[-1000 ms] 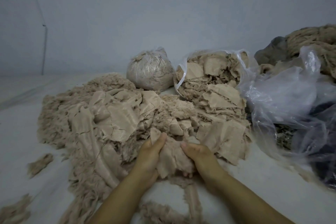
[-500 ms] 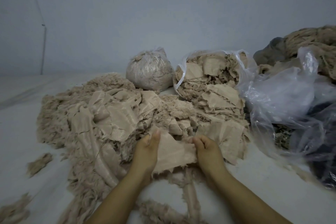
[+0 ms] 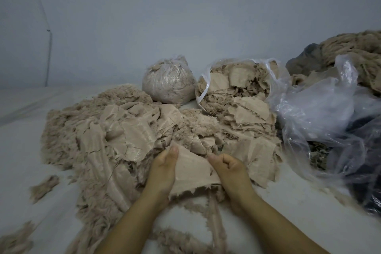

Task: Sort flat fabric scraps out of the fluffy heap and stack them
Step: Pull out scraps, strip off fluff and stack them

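Beige scrap (image 3: 192, 171) held by left hand (image 3: 164, 168); right hand (image 3: 227, 168).

Beige flat fabric scrap (image 3: 192, 173) low in the centre of the frame, smooth woven side up, frayed fuzzy lower edge, held spread and tilted between left hand (image 3: 162, 171) and right hand (image 3: 228, 169), both gripping its side edges. Fluffy heap (image 3: 99, 142) of the same beige spread wide across the left and middle, shaggy pile mixed with smooth-backed pieces turned up. Stack of flat scraps (image 3: 253, 150) just right of the held piece, layered, ragged-edged, running up toward the centre right, touching the heap.
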